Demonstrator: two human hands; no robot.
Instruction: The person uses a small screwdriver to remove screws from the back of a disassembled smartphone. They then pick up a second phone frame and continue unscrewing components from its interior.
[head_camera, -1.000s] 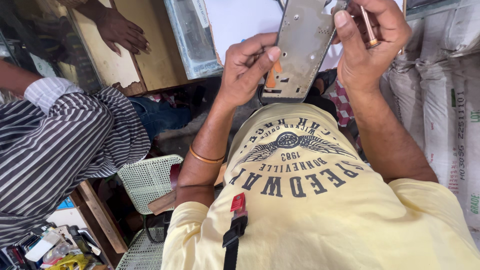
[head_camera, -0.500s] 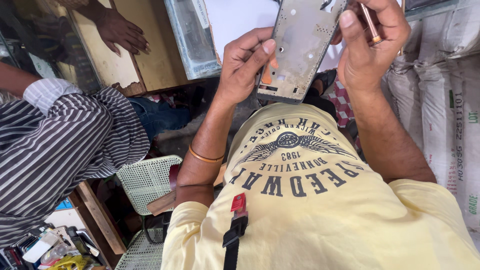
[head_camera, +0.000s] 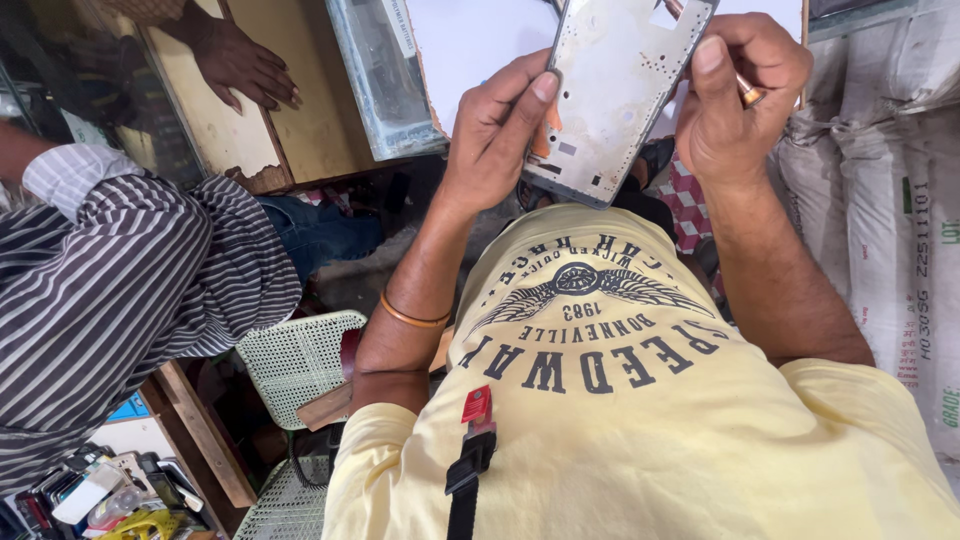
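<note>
My left hand (head_camera: 500, 130) grips the left edge of a grey metal phone frame (head_camera: 615, 90), thumb pressed on its inner face. That frame is a thin worn plate with small holes and an orange patch near my thumb, tilted up in front of my chest. My right hand (head_camera: 735, 95) holds the frame's right edge and also pinches a thin copper-coloured tool (head_camera: 745, 88) whose tip reaches the top of the frame. A thin bangle (head_camera: 410, 315) circles my left wrist. My yellow printed shirt (head_camera: 640, 420) fills the lower view.
A person in a striped shirt (head_camera: 120, 290) stands at my left, another hand (head_camera: 245, 65) resting on a wooden counter (head_camera: 240, 130). A glass-fronted case (head_camera: 380, 75) lies ahead. White sacks (head_camera: 890, 220) stack at right. A green mesh stool (head_camera: 295, 360) and cluttered parts (head_camera: 100, 495) sit low left.
Both my hands have lifted the frame slightly higher and farther from my chest; its top edge now leaves the view. The grip is unchanged.
</note>
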